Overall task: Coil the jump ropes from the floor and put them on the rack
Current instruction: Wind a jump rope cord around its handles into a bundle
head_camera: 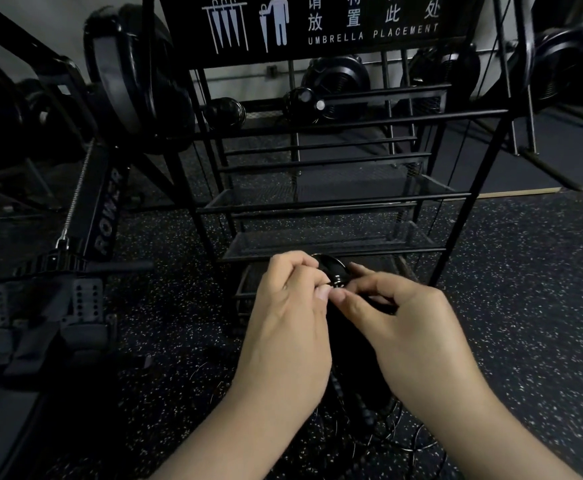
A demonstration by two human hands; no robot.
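Both hands pinch the rope's dark coil [335, 275] — left hand [293, 306] and right hand [400, 313] meeting at it, just before the rack [331, 202]. Keep loops even and tension light; the tail [362, 407] trails to the floor [525, 271] — gather it before shelving.

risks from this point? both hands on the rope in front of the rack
1. Both the left hand and right hand pinch the jump rope only at the fingertips; it may slip and uncoil.
2. Loose thin loops trail on the floor below the wrists; they could tangle or snag when lifted.
3. The rack has narrow bars and mesh shelves; the hanging cord could catch on them during placement.
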